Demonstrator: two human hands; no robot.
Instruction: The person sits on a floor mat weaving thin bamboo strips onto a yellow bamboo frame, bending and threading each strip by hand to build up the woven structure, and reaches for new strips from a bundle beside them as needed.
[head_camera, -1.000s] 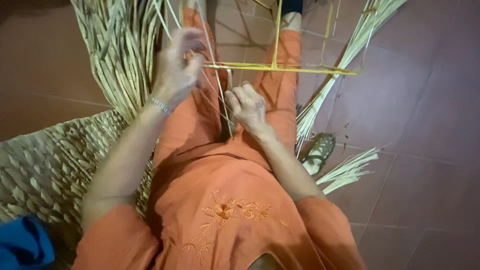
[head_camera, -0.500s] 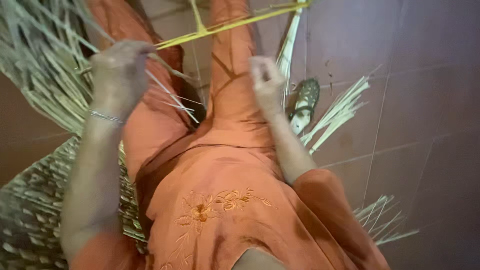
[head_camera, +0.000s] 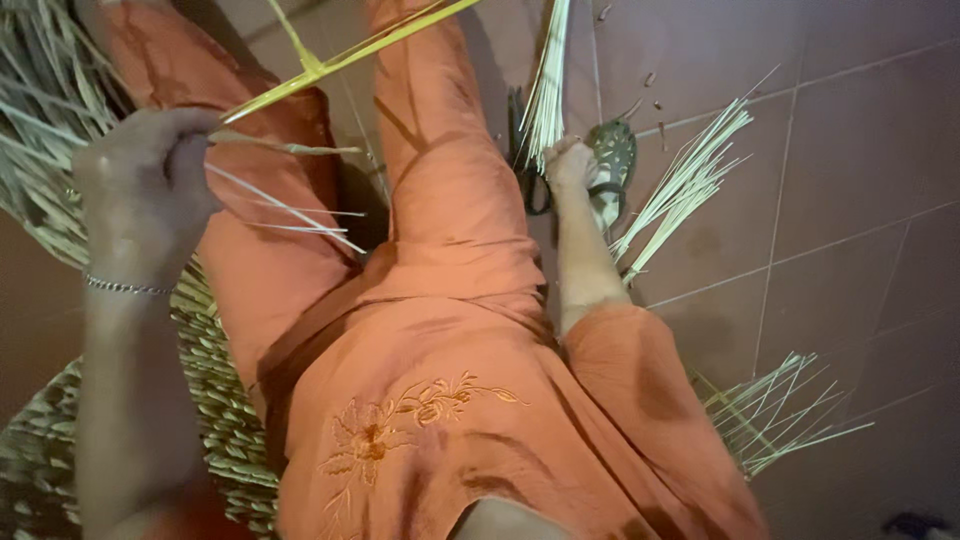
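Note:
I sit on a woven mat (head_camera: 215, 400) in orange clothes, legs stretched out. My left hand (head_camera: 150, 185) is raised and closed on several thin pale straw strips (head_camera: 290, 205) that stick out to the right over my left thigh. A yellow strip frame (head_camera: 340, 60) crosses above my legs. My right hand (head_camera: 568, 165) is down at the floor on my right, gripping the lower end of a bundle of pale straw (head_camera: 548, 80) that runs up out of view.
A dark sandal (head_camera: 612, 165) lies just beside my right hand. More straw bundles lie on the reddish tile floor, one (head_camera: 685, 180) right of the sandal and one (head_camera: 770, 415) by my right hip. A heap of dry leaves (head_camera: 40, 120) fills the upper left.
My right hand left my lap and reached down right to the straw bundle by the sandal. My left hand stayed raised with its strips. The view tilted and shifted right.

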